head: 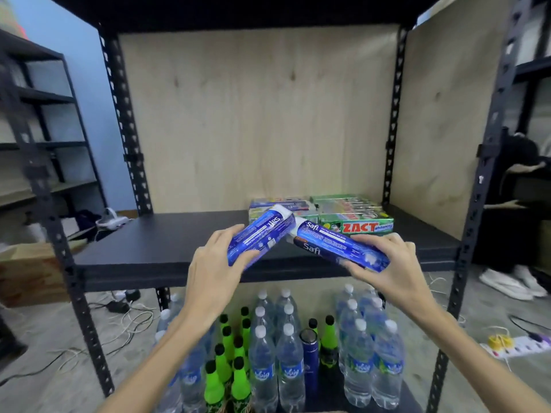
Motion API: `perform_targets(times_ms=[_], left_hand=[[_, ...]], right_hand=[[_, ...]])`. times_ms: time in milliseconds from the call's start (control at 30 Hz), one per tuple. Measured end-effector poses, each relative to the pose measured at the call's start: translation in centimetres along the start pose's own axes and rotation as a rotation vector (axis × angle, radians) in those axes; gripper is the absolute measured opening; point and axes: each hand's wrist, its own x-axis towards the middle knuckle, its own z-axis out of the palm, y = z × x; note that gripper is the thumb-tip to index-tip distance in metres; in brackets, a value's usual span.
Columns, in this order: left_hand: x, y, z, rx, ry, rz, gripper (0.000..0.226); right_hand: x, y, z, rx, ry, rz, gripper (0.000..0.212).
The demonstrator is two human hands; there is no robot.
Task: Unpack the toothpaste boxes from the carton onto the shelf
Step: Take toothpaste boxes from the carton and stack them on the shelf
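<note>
My left hand (pixel 216 260) grips a blue Safi toothpaste box (pixel 262 234) tilted up to the right. My right hand (pixel 387 263) grips another blue Safi toothpaste box (pixel 334 242) tilted up to the left. The two boxes' far ends meet above the black shelf board (pixel 167 242), close to its front edge. Behind them on the shelf lie green Zact toothpaste boxes (pixel 354 217) and a blue box (pixel 278 203), stacked at the back right. The carton is not clearly in view.
Black metal uprights (pixel 125 120) (pixel 483 180) frame the shelf, backed by plywood (pixel 256 114). Below stand several water bottles (pixel 289 362) and green bottles (pixel 238 380). A cardboard box (pixel 26 272) sits at left, cables and a power strip (pixel 518 344) on the floor.
</note>
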Motion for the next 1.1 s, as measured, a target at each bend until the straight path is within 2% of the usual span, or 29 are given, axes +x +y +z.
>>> perform_targets(times_ms=[200,400,533,767,967,1100], left_hand=[[10.9,-0.7,2.3,0.101,-0.039,0.095,0.029],[21.5,-3.5,8.9,0.263,-0.150,0.110,0.031],[25.4,-5.4,13.5,0.412,-0.223,0.072,0.030],[29.3,-9.4,19.3,0.264,-0.290,0.080,0.022],[30.6,-10.1,21.4,0.224,-0.247,0.194,0.024],[30.6,-10.3,21.7,0.221,-0.255,0.211,0.025]], right_hand=[[9.1,4.0,0.1,-0.158,-0.045,-0.088,0.050],[17.7,11.9,3.2,-0.342,-0.186,-0.064,0.063],[21.5,16.0,5.9,-0.375,-0.279,0.014,0.041],[25.4,21.7,10.8,-0.271,-0.350,0.122,0.026],[26.8,23.8,12.6,-0.436,-0.329,0.095,0.037],[27.1,23.5,12.6,-0.525,-0.287,0.083,0.038]])
